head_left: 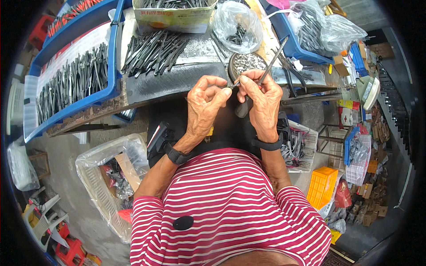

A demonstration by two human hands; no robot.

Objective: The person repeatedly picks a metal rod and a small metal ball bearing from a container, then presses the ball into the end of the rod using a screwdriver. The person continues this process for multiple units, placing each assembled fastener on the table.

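Observation:
My left hand [206, 104] is raised at the bench edge, with its thumb and forefinger pinching a small dark metal piece [232, 85]. Close against it, the fingertips of my right hand [262, 99] meet at the other end of that piece. A long dark tool [274, 61] lies through my right hand, its thin shaft slanting up to the right and its dark, wide end hanging below the fingers. Its exact kind cannot be made out. Just beyond my hands stands a round dish [231, 71] holding many small silvery bits. Slim dark metal parts [155, 51] lie heaped to the left.
A blue bin [116, 57] of upright dark parts stands left. Behind are a cardboard box [173, 20] and a plastic bag [237, 26]. Pliers [290, 80] lie right, near another blue bin [284, 33]. Crates [91, 177] flank my legs; a yellow crate [321, 187] sits lower right.

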